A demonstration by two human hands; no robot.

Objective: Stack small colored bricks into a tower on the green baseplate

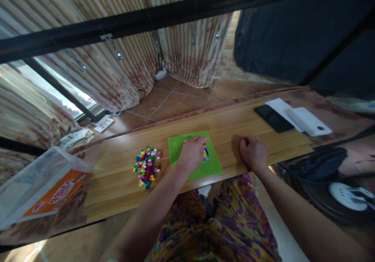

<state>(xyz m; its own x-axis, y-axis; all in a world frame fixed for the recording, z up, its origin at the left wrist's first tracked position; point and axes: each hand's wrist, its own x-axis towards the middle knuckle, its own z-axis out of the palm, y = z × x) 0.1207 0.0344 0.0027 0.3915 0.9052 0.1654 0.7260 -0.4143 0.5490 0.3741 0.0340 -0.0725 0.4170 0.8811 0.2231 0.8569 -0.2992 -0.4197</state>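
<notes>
Left hand [192, 149] was over the green baseplate [213, 167], maybe steadying bricks [206, 152]; I couldn't tell its pinch. Right hand [254, 151] lay curled aside!

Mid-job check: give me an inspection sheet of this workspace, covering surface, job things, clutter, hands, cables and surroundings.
Surface: wood-grain board, angled across the view.
Job things: green plate; multicoloured bricks in a loose pile to its left, with a few more at the plate, by the left hand.
Clutter: black slab and white items at the right end; clear tub beyond the left end.
Hands: left over the plate, its grasp hidden; right hand curled shut at the board's near edge, nothing seen in it.
Cables: nothing seen on the board; far right too blurred to tell.
Surroundings: striped curtains, tiled floor.
</notes>
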